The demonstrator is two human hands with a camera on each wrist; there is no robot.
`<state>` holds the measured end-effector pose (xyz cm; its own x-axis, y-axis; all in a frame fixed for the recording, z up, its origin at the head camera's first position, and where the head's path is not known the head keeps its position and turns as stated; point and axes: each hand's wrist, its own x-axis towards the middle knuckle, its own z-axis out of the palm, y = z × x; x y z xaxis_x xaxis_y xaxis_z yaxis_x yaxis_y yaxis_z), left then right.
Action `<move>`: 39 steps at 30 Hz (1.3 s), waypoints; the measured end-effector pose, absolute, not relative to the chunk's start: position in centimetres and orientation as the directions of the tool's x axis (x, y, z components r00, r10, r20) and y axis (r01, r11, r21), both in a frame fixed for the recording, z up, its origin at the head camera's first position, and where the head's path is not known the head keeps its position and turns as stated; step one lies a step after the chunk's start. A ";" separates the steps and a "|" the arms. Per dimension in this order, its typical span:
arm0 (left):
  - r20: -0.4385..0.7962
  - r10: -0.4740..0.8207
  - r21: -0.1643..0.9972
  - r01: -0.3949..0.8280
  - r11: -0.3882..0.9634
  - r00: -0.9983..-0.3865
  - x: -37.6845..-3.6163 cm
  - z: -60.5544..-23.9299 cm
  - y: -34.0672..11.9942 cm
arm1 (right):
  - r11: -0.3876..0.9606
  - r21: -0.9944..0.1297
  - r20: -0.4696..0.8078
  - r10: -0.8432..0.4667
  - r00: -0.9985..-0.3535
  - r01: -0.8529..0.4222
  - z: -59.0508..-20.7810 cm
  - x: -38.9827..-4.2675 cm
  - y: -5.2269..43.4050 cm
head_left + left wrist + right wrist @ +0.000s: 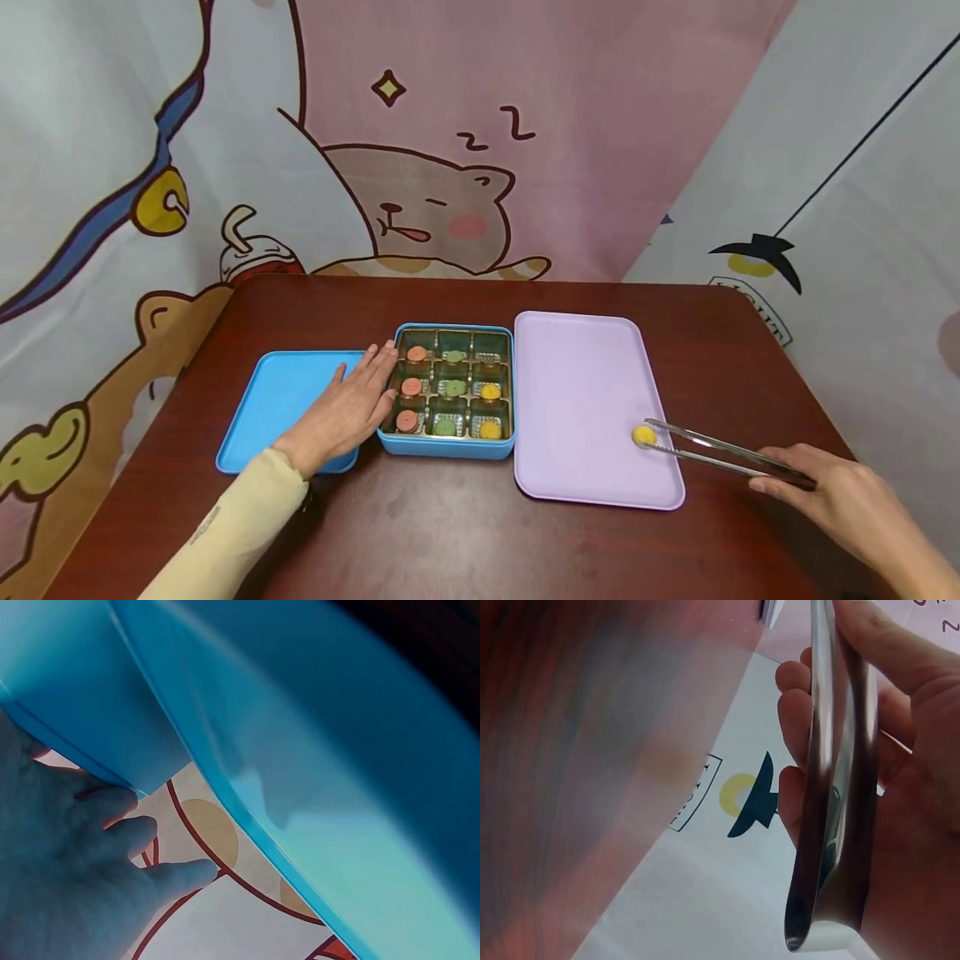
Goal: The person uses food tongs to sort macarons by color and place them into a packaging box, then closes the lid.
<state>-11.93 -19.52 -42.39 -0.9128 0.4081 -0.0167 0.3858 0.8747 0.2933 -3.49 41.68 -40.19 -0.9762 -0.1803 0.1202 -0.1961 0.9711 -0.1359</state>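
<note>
The right hand point(840, 492) grips the back end of the metal tongs point(720, 454) at the near right of the bench point(465, 542); its fingers are curled round both arms of the tongs, which the right wrist view also shows. The long axis of the tongs runs from the hand toward the left and a little far, and the tips close on a small yellow sweet point(643, 435); this sweet sits on or just above the near right part of the lilac tray point(577, 375), I cannot tell which.

The blue box point(448, 450) with its nine small compartments stands just left of the tray, touching or almost touching it; so from the sweet the box lies to the left, across the bare width of the tray. In the box the left column holds three pink sweets point(411, 387), the middle column three green ones point(454, 387); the right column holds two yellow ones point(490, 392) in the middle and near compartments, and the far right compartment looks empty.

The left hand point(347, 408) lies flat with straight fingers on the blue lid point(277, 400), holding nothing; its fingertips touch the left wall of the box. This hand is the nearer one to the box; the right hand is well apart from it and reaches only through the tongs.
</note>
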 end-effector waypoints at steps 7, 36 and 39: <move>-0.019 0.405 0.292 0.383 0.876 -0.914 -11.9 -42.3 -19.6 | 0.982 -0.113 0.003 -0.154 -0.988 -0.154 -39.5 -4.2 41.5; -0.015 0.397 0.292 0.376 0.879 -0.917 -12.0 -42.3 -19.5 | 0.923 -0.128 0.264 -0.321 -0.910 -0.363 -39.6 -7.0 37.9; -0.012 0.398 0.288 0.378 0.880 -0.917 -11.9 -42.3 -19.4 | 0.918 -0.124 0.281 -0.333 -0.900 -0.378 -39.4 -7.4 37.3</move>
